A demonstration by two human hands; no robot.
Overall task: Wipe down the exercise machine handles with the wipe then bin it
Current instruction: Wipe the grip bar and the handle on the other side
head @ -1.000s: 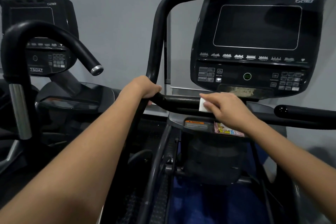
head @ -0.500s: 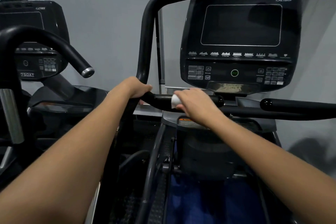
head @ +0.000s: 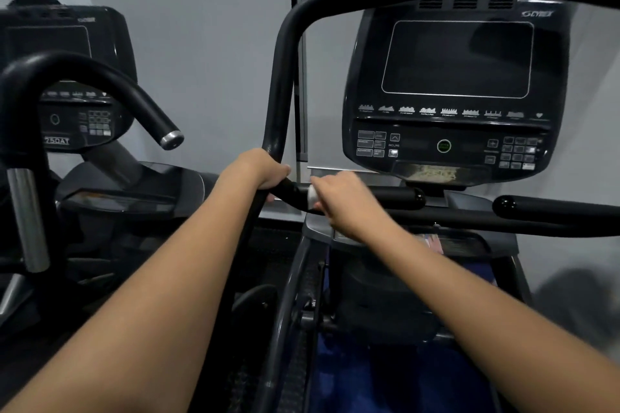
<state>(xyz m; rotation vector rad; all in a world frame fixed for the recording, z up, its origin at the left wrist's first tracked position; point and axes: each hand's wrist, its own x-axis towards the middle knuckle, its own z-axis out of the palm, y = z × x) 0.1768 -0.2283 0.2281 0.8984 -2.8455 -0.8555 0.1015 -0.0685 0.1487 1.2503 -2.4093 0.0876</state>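
Left hand [head: 265,168] is wrapped round the tall curved black padded handle [head: 280,84], steadying it. Right hand [head: 342,198] is curled over the short black horizontal grip [head: 392,197], small white wipe [head: 312,196] pinched beneath. Wipe best kept wrapped fully round, with firm even pressure to the tip.

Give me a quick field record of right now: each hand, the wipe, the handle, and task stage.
left hand: grips the bend of the handle
right hand: holds the wipe wrapped on the handle's short horizontal bar
wipe: white, mostly hidden under the fingers
console: screen dark, behind the bar
stage: wiping under way; wipe not binned; no bin in view
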